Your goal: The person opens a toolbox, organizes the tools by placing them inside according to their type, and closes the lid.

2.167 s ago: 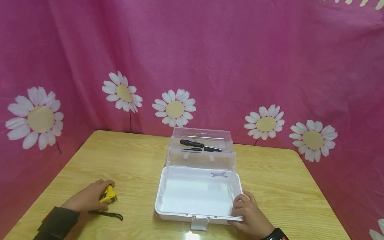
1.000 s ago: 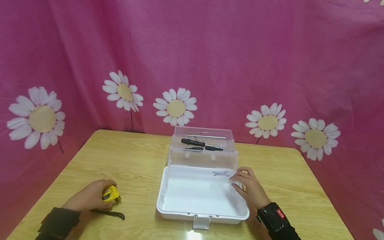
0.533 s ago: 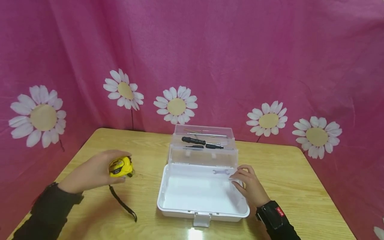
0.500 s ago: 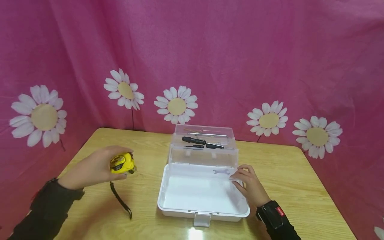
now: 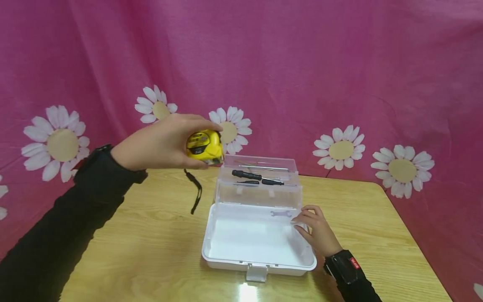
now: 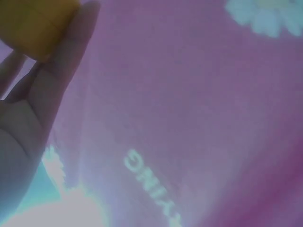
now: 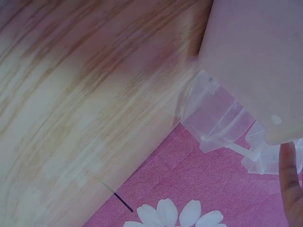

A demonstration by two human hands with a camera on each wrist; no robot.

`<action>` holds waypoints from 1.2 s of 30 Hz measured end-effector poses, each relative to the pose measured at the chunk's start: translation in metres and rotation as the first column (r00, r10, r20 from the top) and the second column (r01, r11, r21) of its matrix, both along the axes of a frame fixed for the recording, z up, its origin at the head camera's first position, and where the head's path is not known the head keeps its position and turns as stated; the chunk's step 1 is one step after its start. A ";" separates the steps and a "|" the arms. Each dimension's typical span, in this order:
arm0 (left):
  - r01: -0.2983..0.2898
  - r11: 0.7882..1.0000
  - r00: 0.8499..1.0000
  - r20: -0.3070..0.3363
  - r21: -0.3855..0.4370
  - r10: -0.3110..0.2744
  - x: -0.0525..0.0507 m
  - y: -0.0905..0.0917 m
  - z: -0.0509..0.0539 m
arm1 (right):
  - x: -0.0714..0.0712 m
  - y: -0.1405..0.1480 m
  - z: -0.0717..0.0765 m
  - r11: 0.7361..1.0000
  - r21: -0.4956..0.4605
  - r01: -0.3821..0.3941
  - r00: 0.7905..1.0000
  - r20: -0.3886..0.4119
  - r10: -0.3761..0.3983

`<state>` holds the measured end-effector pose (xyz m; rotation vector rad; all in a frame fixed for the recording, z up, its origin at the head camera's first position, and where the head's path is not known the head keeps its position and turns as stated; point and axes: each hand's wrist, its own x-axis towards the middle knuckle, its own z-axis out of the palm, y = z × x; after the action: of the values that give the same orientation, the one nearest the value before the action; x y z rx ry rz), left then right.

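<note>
My left hand (image 5: 170, 142) holds a yellow and black tape measure (image 5: 205, 146) in the air, left of the toolbox's raised trays. A black wrist strap (image 5: 195, 193) dangles below it. In the left wrist view, fingers and thumb lie around the tape measure (image 6: 35, 23), partly cut off. The white toolbox (image 5: 222, 263) stands with its clear trays (image 5: 260, 195) folded up and back. My right hand (image 5: 318, 230) rests at its right rim, fingers loosely bent, thumb apart from them. In the right wrist view, a finger (image 7: 289, 165) touches the box edge.
A black-handled screwdriver (image 5: 247, 174) and several thin tools lie in the raised trays. A wrench shape (image 5: 281, 213) shows at the box's back wall. The front latch (image 5: 257, 272) hangs down. A pink flowered cloth (image 5: 264, 63) hangs behind the wooden table (image 5: 151, 251).
My left hand has lifted the tape measure off the table and carried it up and to the right. My right hand shifted from the toolbox's front right corner back along the rim, then stayed.
</note>
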<state>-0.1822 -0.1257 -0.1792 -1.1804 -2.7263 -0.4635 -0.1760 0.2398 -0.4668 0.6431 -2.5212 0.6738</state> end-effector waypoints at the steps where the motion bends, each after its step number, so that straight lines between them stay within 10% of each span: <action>1: 0.020 1.000 1.000 -0.002 -0.001 -0.020 -0.002 0.008 0.002 | 0.000 0.000 0.000 1.000 -0.003 -0.001 1.000 -0.003 0.001; 7: 0.123 0.992 0.992 0.041 -0.020 -0.122 -0.011 0.051 -0.004 | -0.002 0.000 0.000 1.000 -0.017 -0.024 1.000 -0.012 0.024; 16: 0.205 0.974 0.972 0.135 -0.095 -0.192 -0.018 0.099 -0.045 | -0.004 -0.001 -0.003 0.999 -0.033 -0.035 0.999 -0.019 0.035; 36: 0.192 0.973 0.964 0.211 -0.131 -0.162 -0.004 0.125 -0.154 | 0.001 0.001 -0.002 1.000 -0.013 -0.014 1.000 -0.017 0.013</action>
<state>-0.1862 -0.0007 -0.3334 -1.5026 -2.8806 -0.4231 -0.1748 0.2403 -0.4684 0.6589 -2.4974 0.6861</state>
